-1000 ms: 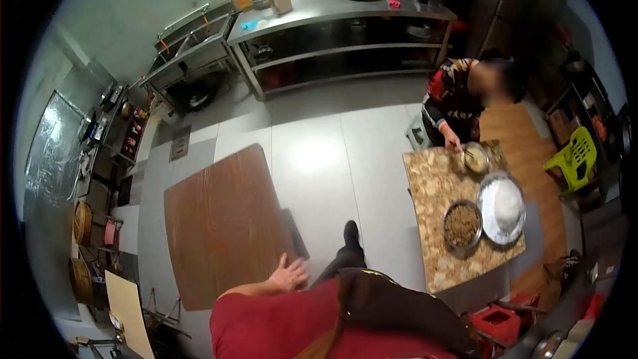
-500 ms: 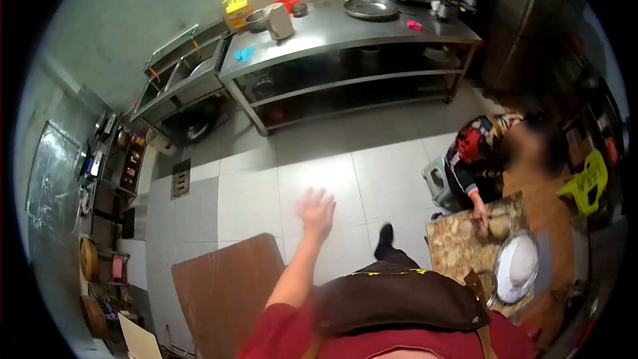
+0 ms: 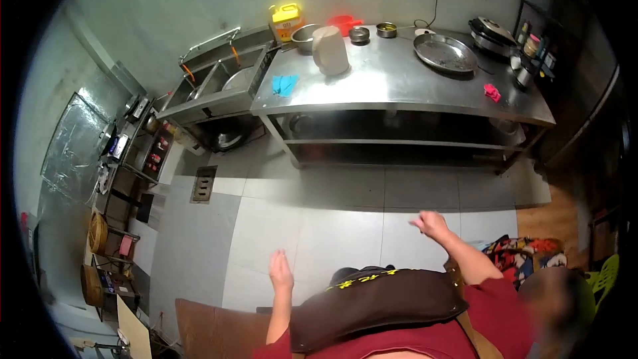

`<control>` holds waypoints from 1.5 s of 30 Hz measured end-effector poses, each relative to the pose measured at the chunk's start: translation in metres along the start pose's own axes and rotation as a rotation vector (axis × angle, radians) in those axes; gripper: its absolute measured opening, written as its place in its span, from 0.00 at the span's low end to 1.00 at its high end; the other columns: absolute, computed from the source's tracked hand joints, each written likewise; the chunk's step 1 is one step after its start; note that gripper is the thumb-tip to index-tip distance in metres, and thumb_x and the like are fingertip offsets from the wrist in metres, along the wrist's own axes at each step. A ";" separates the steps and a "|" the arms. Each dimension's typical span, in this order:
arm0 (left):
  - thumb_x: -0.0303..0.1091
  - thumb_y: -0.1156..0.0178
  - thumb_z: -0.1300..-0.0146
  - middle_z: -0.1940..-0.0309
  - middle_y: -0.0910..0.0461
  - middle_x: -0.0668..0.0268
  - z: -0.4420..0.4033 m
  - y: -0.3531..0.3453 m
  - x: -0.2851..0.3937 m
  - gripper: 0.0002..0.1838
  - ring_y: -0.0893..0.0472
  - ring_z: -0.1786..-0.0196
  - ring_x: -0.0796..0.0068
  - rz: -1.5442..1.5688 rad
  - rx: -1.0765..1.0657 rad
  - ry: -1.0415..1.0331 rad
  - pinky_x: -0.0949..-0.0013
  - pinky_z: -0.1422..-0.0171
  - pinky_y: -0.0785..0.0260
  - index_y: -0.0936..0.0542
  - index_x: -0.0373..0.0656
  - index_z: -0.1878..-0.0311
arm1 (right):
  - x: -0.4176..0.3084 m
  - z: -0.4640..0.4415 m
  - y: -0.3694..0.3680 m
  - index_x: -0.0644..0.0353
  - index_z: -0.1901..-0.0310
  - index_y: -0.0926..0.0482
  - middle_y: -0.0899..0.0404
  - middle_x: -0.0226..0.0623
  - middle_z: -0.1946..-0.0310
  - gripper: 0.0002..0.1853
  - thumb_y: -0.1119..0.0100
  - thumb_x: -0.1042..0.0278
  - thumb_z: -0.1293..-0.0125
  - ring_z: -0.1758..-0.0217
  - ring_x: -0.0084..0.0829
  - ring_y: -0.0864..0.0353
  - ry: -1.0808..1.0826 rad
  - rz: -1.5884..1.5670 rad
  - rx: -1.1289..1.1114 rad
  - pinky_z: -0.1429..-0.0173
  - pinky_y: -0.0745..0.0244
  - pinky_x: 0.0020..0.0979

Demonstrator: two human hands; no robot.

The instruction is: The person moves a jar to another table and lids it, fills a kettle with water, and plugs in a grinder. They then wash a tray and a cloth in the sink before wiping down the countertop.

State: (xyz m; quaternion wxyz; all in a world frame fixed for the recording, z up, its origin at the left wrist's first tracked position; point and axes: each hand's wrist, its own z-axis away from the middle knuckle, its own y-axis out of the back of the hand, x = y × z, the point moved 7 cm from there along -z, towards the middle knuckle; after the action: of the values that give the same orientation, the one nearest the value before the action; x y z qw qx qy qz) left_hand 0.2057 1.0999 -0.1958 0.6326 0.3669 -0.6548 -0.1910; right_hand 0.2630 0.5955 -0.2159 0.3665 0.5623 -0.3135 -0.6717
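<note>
My left hand [image 3: 280, 271] hangs in front of me over the pale floor tiles, its fingers stretched out and holding nothing. Over to the right, my right hand [image 3: 432, 226] is raised in front of the steel table [image 3: 392, 96], fingers curled in, with nothing visible in them. Neither hand touches anything. On that table stand a beige pitcher [image 3: 330, 51], a steel bowl [image 3: 304, 40] and a wide round metal tray [image 3: 445, 52]. A blue cloth [image 3: 284, 85] lies at its left end, a pink cloth [image 3: 492, 92] towards the right.
A steel sink [image 3: 216, 83] adjoins the table's left end. A floor drain [image 3: 203, 184] lies to the left. A brown board [image 3: 219, 329] is low at my left. Another person in a patterned top [image 3: 522, 252] is close at my right, near a green chair [image 3: 603, 279].
I have come closer to the steel table. My right hand has come into view, and my left hand has lowered. The other person's work board has left the view.
</note>
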 end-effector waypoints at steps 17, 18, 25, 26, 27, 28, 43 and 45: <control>0.38 0.38 0.41 0.35 0.38 0.47 -0.594 -0.161 0.232 0.38 0.39 0.32 0.53 0.360 -0.155 -0.494 0.60 0.28 0.48 0.42 0.34 0.31 | -0.114 -0.319 0.047 0.60 0.41 0.30 0.29 0.42 0.48 0.27 0.36 0.65 0.42 0.57 0.30 0.20 -0.098 -0.485 0.239 0.51 0.24 0.30; 0.46 0.35 0.43 0.37 0.39 0.43 -0.621 -0.189 0.243 0.44 0.40 0.33 0.48 0.407 -0.094 -0.494 0.56 0.29 0.47 0.44 0.31 0.32 | -0.116 -0.338 0.065 0.60 0.42 0.28 0.27 0.40 0.51 0.25 0.37 0.66 0.41 0.59 0.27 0.20 -0.118 -0.494 0.294 0.53 0.24 0.29; 0.51 0.27 0.55 0.50 0.26 0.49 -0.737 -0.296 0.294 0.44 0.25 0.48 0.55 0.582 -0.346 -0.168 0.59 0.44 0.31 0.33 0.32 0.41 | -0.120 -0.487 0.102 0.63 0.49 0.24 0.24 0.34 0.60 0.16 0.41 0.72 0.38 0.65 0.22 0.25 -0.039 -0.564 0.501 0.58 0.28 0.24; 0.51 0.27 0.56 0.54 0.24 0.50 -0.744 -0.305 0.295 0.41 0.22 0.52 0.57 0.584 -0.420 -0.103 0.60 0.48 0.29 0.30 0.33 0.45 | -0.129 -0.504 0.104 0.64 0.49 0.23 0.23 0.34 0.60 0.15 0.42 0.72 0.38 0.64 0.22 0.25 -0.027 -0.564 0.504 0.58 0.28 0.24; 0.49 0.26 0.55 0.60 0.21 0.53 -0.754 -0.315 0.295 0.36 0.21 0.58 0.61 0.625 -0.449 -0.112 0.62 0.53 0.28 0.26 0.33 0.50 | -0.135 -0.520 0.107 0.64 0.51 0.23 0.21 0.35 0.60 0.13 0.43 0.73 0.37 0.63 0.22 0.23 -0.034 -0.531 0.471 0.57 0.27 0.24; 0.48 0.26 0.55 0.65 0.19 0.56 -0.767 -0.323 0.294 0.31 0.20 0.64 0.66 0.676 -0.485 -0.128 0.64 0.59 0.27 0.23 0.34 0.55 | -0.125 -0.540 0.095 0.65 0.52 0.22 0.20 0.36 0.63 0.12 0.44 0.73 0.36 0.62 0.22 0.22 -0.084 -0.720 0.412 0.55 0.27 0.24; 0.57 0.54 0.31 0.78 0.29 0.67 -0.827 -0.075 0.162 0.26 0.29 0.76 0.78 1.384 -0.840 0.025 0.75 0.73 0.34 0.27 0.37 0.58 | -0.314 -0.669 0.111 0.67 0.52 0.23 0.21 0.34 0.58 0.11 0.49 0.72 0.30 0.58 0.22 0.22 0.053 -0.872 0.584 0.50 0.26 0.24; 0.57 0.52 0.32 0.77 0.28 0.67 -0.848 -0.019 0.121 0.27 0.29 0.75 0.78 1.284 -0.747 -0.039 0.76 0.72 0.35 0.28 0.37 0.57 | -0.395 -0.687 0.098 0.68 0.47 0.25 0.22 0.37 0.52 0.15 0.51 0.67 0.29 0.51 0.25 0.24 0.166 -0.928 0.576 0.43 0.30 0.27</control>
State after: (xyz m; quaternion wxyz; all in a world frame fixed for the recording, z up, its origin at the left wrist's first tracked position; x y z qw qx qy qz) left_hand 1.0397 1.1811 -0.0183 0.6907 -0.3310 -0.6430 -0.0003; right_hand 0.9926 0.8708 -0.0444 -0.1134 0.7701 -0.1738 -0.6032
